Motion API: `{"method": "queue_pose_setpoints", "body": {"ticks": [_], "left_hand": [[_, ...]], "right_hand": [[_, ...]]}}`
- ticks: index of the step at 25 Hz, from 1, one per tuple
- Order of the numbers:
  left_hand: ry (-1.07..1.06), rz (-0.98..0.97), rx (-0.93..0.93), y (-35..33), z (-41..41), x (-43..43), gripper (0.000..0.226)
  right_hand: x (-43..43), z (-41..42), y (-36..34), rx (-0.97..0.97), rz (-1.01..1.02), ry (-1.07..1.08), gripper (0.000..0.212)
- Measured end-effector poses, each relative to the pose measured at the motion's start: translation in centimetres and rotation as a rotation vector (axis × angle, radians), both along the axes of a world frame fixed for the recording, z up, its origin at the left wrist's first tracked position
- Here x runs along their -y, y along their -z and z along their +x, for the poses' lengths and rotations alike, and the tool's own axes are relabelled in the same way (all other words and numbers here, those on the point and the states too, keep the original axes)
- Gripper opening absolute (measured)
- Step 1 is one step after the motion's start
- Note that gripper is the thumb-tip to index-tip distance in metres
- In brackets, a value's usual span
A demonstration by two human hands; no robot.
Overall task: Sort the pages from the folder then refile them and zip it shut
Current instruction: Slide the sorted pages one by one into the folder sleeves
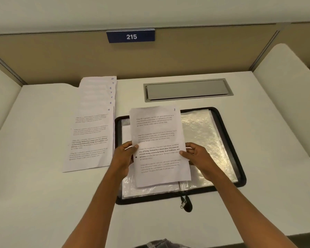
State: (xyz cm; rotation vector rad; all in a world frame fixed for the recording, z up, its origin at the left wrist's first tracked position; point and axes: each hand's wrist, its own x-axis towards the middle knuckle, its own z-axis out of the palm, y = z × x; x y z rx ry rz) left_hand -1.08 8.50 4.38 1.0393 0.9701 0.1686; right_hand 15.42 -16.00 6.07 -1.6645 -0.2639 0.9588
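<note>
An open black zip folder [227, 140] with clear plastic sleeves lies flat on the desk in front of me. Above its left half I hold a printed page numbered 3 [157, 133], with other sheets under it. My left hand [125, 154] pinches the page's left edge, thumb on top. My right hand [195, 154] pinches its right edge. To the left of the folder lies a fanned stack of pages [93, 133], page 4 on top and higher numbers up to 10 showing behind it. The folder's zipper pull [184, 203] hangs at its front edge.
A grey cable hatch [187, 90] is set into the white desk behind the folder. Beige partition walls enclose the desk at the back and both sides, with a blue sign reading 215 [131, 36]. Something dark and crinkled [161, 244] shows at the bottom edge.
</note>
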Motion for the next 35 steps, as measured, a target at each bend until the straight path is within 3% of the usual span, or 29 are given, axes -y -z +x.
{"method": "queue_pose_setpoints", "body": {"ticks": [4, 7, 9, 13, 16, 19, 27, 32, 35], "left_hand": [[0.083, -0.051, 0.002, -0.2, 3.5, 3.7, 0.02], [0.138, 0.03, 0.002, 0.1, 6.8, 5.3, 0.018], [0.159, 0.228, -0.042, 0.5, 9.4, 5.5, 0.017], [0.272, 0.851, -0.128, 1.2, 15.2, 4.8, 0.025], [0.415, 1.09, -0.113, 2.2, 19.6, 4.1, 0.034], [0.573, 1.26, -0.16, 3.2, 23.0, 3.4, 0.036], [0.663, 1.298, -0.102, 3.9, 25.8, 1.3, 0.011], [0.674, 1.301, -0.081, 4.1, 25.8, 0.8, 0.009], [0.685, 1.368, -0.072, 4.1, 25.8, 0.6, 0.002]], "right_hand": [[1.3, 3.5, -0.4, -0.018, 0.026, 0.0, 0.038], [3.0, 6.3, 0.4, -0.033, -0.008, 0.046, 0.037], [4.4, 8.0, 0.9, -0.032, -0.023, 0.098, 0.039], [7.2, 11.5, 2.4, -0.026, -0.098, 0.068, 0.041], [8.6, 13.9, 3.1, -0.045, -0.157, -0.009, 0.04], [9.0, 15.1, 3.2, 0.069, -0.207, -0.015, 0.04], [10.0, 17.5, 1.9, 0.207, -0.163, 0.239, 0.025], [9.1, 20.0, -1.1, 0.204, -0.046, 0.258, 0.031], [7.5, 21.4, -3.4, 0.324, -0.013, 0.3, 0.029]]}}
